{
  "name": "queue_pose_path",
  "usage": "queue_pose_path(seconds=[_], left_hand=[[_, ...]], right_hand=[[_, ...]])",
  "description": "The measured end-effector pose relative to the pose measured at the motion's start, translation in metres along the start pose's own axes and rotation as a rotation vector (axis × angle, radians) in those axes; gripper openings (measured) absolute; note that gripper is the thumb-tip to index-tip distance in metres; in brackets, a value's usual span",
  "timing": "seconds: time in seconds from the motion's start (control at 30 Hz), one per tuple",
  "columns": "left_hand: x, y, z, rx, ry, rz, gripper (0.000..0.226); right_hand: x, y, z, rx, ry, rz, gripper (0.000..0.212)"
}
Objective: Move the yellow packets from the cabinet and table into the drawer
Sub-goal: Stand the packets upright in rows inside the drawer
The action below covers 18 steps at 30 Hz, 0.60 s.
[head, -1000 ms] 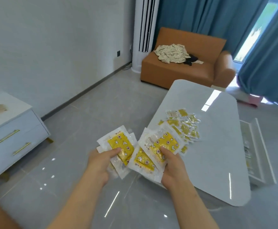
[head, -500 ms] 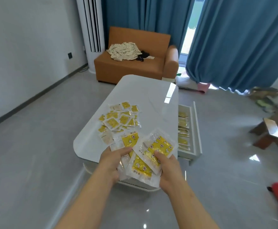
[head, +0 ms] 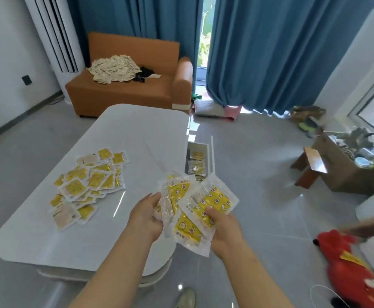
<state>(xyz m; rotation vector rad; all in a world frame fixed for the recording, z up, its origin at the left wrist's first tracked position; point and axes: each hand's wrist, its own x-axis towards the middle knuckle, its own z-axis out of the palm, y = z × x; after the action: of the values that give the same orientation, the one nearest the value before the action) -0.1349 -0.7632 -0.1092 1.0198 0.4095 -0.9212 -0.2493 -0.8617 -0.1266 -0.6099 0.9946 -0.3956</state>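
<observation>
A heap of yellow packets (head: 86,187) lies on the left part of the white bench (head: 141,134). Over its near right corner, both forearms reach forward. The left hand (head: 147,216) curls around one edge of a fanned bundle of packets (head: 192,210), thumb on top; the right hand (head: 222,227) pinches the other edge. Beyond them, the open drawer (head: 200,161) juts from the bench's right side, packets inside.

yellow packets (head: 208,203) printed, no text legible

packets (head: 88,185) on table (head: 137,138), drawer (head: 198,161) right
</observation>
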Motion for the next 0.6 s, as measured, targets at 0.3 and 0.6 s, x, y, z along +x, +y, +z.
queue_pose_path(seconds=[0.3, 0.6], left_hand=[[0.139, 0.007, 0.149, 0.153, 0.006, -0.004, 0.041], [0.235, 0.016, 0.246, 0.203, 0.127, 0.062, 0.024]], right_hand=[[0.137, -0.137, -0.006, 0.093, 0.064, -0.028, 0.031], [0.267, -0.23, -0.002, 0.147, 0.045, 0.068, 0.032]])
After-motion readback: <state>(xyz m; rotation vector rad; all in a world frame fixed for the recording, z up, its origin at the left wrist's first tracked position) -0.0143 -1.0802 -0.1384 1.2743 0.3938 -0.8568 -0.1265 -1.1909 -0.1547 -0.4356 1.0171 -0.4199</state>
